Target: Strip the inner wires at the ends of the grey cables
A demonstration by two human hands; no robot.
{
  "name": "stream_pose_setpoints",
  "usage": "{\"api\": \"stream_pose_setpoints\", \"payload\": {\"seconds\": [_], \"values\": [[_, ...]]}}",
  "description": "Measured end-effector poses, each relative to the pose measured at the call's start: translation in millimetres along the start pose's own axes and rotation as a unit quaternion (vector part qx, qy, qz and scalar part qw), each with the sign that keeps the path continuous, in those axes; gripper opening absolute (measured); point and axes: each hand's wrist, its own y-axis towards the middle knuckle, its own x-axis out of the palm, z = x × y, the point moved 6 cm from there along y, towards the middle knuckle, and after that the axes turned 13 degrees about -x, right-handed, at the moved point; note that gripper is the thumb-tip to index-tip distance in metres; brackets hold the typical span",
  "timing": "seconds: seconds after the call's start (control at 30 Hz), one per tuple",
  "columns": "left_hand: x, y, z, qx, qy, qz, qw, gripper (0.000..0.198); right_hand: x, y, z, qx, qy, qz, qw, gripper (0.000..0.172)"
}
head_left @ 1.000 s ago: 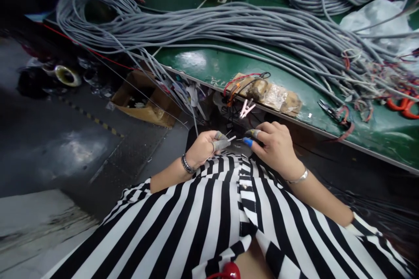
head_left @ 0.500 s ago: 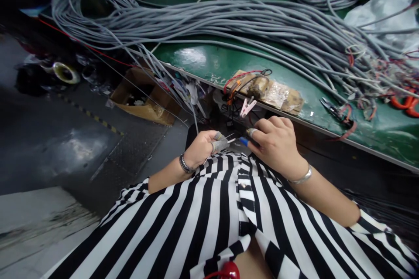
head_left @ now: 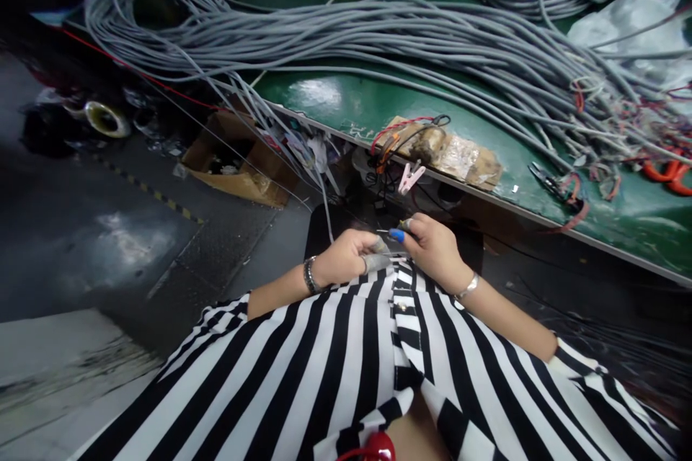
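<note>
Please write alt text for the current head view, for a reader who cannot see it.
A person's left hand and right hand, close together before a striped shirt, handle thin wires. Beyond them, a long bundle of grey cables lies across a green table, with pliers near its edge.

Left hand (head_left: 346, 257), grey-wrapped fingertips, pinching a thin grey round cable (head_left: 327, 215) that drops past the bench edge. Right hand (head_left: 434, 248), blue-wrapped thumb, just beside; its grip too small to read. Green-topped bench (head_left: 643, 230): long bundle of grey cables (head_left: 378, 36); pale-pink clothes-peg (head_left: 411, 178) at front edge. Open brown cardboard box (head_left: 254, 187) on floor.
</note>
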Motion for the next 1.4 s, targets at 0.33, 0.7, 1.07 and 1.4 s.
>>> {"api": "stream_pose_setpoints", "payload": {"seconds": [0.33,0.7,1.07,1.4], "values": [[-21.0,-2,5,0.068,0.037,0.098,0.992,0.021,-46,-4,-17,-0.121,-0.111,0.027,0.986,0.027],[1.1,-41,24,0.426,0.500,0.303,0.690,0.013,-56,-3,-34,-0.143,-0.230,-0.031,0.962,0.029],[5.5,-44,24,0.462,0.527,0.308,0.643,0.011,-60,-4,-39,-0.151,-0.273,-0.068,0.948,0.027],[-10.1,-31,12,0.335,0.493,0.271,0.756,0.009,-60,1,-47,-0.160,-0.278,-0.074,0.944,0.025]]}}
